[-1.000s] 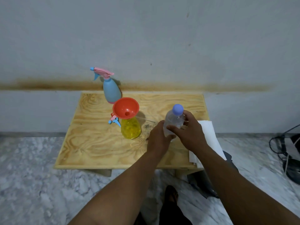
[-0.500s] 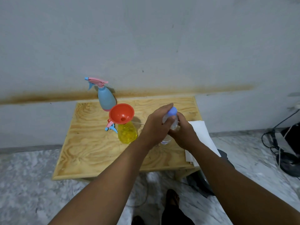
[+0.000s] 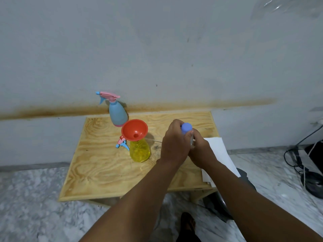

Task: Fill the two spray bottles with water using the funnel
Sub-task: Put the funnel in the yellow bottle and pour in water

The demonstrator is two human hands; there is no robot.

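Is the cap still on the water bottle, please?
On: the blue cap sits atop the water bottle, with the left hand gripping it.

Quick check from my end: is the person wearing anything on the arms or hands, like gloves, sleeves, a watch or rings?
Nothing shows. The left hand and right hand are bare, with no gloves, and both forearms are uncovered down to the bottom edge of the picture. No sleeve, watch, bracelet or ring can be seen, though some fingers are partly hidden.

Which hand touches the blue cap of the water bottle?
Touching: the left hand. The head view shows its fingers wrapped against the blue cap.
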